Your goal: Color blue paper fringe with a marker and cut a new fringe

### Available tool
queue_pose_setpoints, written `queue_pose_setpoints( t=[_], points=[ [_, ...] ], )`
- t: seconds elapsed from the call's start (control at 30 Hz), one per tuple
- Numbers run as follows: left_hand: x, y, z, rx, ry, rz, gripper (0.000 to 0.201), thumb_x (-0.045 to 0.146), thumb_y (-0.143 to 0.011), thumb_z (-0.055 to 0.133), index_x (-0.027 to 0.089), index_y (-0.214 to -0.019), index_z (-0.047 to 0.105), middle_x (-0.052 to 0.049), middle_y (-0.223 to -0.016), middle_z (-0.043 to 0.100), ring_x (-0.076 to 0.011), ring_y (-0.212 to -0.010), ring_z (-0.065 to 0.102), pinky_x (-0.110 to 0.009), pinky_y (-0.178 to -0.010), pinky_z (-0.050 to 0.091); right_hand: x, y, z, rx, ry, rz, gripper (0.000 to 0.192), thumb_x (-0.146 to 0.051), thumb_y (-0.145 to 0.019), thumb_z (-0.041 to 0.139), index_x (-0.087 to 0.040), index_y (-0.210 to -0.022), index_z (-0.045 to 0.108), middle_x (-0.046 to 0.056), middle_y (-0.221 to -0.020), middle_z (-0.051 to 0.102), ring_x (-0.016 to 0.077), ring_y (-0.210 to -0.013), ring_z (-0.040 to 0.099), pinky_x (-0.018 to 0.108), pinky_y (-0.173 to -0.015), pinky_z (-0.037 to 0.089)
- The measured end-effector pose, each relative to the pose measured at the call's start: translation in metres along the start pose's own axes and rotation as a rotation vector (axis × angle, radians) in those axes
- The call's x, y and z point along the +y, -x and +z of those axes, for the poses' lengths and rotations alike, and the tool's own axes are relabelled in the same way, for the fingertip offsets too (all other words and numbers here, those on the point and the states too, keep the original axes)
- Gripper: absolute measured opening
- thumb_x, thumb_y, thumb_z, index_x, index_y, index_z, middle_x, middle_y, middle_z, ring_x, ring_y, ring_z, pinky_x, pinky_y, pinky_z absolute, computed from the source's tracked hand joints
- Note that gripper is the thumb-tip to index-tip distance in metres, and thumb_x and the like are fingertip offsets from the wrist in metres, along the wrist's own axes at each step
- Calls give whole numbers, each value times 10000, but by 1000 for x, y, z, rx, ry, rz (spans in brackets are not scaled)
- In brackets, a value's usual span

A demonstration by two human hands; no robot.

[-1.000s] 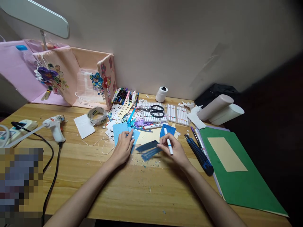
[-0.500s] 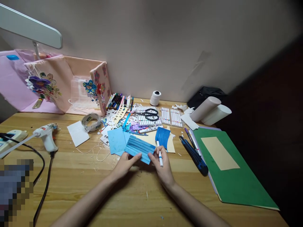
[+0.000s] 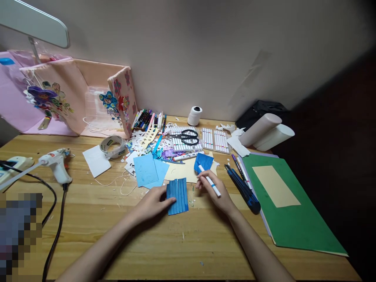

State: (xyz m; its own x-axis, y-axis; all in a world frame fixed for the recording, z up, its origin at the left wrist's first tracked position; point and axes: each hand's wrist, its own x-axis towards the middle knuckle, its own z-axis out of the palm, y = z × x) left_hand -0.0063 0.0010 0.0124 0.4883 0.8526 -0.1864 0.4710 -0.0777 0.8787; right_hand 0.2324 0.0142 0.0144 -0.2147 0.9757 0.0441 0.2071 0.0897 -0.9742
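Low over the wooden table, my left hand (image 3: 156,200) grips a blue-coloured paper piece (image 3: 177,196) by its left edge, thumb on top. Darker blue stripes run along that paper. A white marker (image 3: 210,181) with a blue band lies in the fingers of my right hand (image 3: 216,192), its tip pointing up and left. Just beyond the right hand is a smaller solid-blue paper piece (image 3: 203,162) on a cream sheet (image 3: 182,172). Light blue paper sheets (image 3: 145,170) rest behind the left hand.
Black-handled scissors (image 3: 188,137) lie on marker cases (image 3: 216,141) among paper scraps. A tape roll (image 3: 112,147) and a hot glue gun (image 3: 58,164) are on the left. A utility knife (image 3: 243,190) lies beside a green board (image 3: 293,223) on the right.
The blue paper has turned from slanting to nearly upright and come down lower. My right hand has released it and moved right, with the marker now tilted like a pen.
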Motion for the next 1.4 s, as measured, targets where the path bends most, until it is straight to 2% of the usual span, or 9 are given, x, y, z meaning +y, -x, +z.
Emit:
queue_pose_setpoints(
  t=[0.2, 0.3, 0.37, 0.47, 0.53, 0.63, 1.03, 1.17, 1.4],
  points=[
    [-8, -2, 0, 114, -203, -12, 375, 370, -809, 599, 182, -1121, 511, -22, -781, 585, -198, -712, 546, -319, -639, 433, 4, 4, 9, -150, 12, -3, 253, -437, -900, 471, -221, -1000, 557, 43, -831, 628, 179, -757, 617, 314, -691, 491],
    [-3, 2, 3, 351, -292, 60, 510, 308, -815, 613, 193, -1259, 391, -76, -1009, 559, -225, -925, 535, -375, -801, 443, 7, 1, 4, -84, -182, -28, 394, -505, -921, 356, -213, -1115, 536, 44, -788, 627, 175, -721, 603, 322, -680, 486],
    [2, 5, 6, 453, -374, 127, 437, 285, -834, 592, 210, -1231, 423, -98, -1124, 511, -242, -1035, 491, -408, -878, 419, 11, -1, 0, -83, -312, 36, 396, -493, -928, 332, -211, -1138, 515, 49, -803, 638, 179, -739, 606, 328, -683, 489],
    [7, 9, 13, 326, -456, 245, 365, 331, -815, 617, 230, -1145, 497, -84, -1143, 506, -257, -1057, 471, -426, -882, 420, 19, -1, -5, -168, -397, 94, 290, -442, -876, 485, -196, -1013, 557, 46, -818, 649, 173, -747, 614, 317, -681, 490],
    [6, 10, 19, 202, -470, 300, 468, 385, -776, 656, 230, -1179, 475, -88, -1182, 502, -271, -1081, 454, -445, -897, 410, 24, 1, -5, -195, -374, 111, 247, -423, -827, 574, -180, -874, 580, 25, -740, 637, 146, -651, 598, 277, -606, 477],
    [2, 7, 24, 121, -460, 328, 550, 412, -766, 660, 217, -1227, 431, -105, -1223, 495, -284, -1109, 440, -470, -929, 378, 27, 5, -4, -237, -291, 158, 258, -406, -809, 609, -176, -715, 539, -17, -592, 580, 109, -506, 537, 231, -502, 426],
    [2, 0, 13, 14, -473, 309, 502, 415, -803, 613, 246, -1247, 450, -76, -1233, 511, -256, -1124, 454, -434, -956, 373, 27, 7, 0, -209, -79, 180, 297, -394, -823, 595, -191, -646, 471, -16, -570, 598, 128, -532, 576, 232, -518, 420],
    [2, -1, 12, -10, -501, 312, 519, 437, -804, 606, 236, -1255, 447, -87, -1242, 501, -262, -1134, 445, -430, -957, 373, 23, 8, 0, -287, -45, 172, 304, -373, -834, 584, -189, -619, 472, -14, -549, 603, 128, -522, 575, 226, -507, 408],
    [2, -2, 11, -13, -491, 330, 507, 431, -812, 594, 249, -1262, 448, -95, -1223, 506, -269, -1120, 453, -441, -944, 377, 22, 8, 0, -295, -13, 157, 304, -383, -842, 575, -189, -625, 486, -11, -552, 604, 129, -522, 563, 232, -508, 418]
  ],
)
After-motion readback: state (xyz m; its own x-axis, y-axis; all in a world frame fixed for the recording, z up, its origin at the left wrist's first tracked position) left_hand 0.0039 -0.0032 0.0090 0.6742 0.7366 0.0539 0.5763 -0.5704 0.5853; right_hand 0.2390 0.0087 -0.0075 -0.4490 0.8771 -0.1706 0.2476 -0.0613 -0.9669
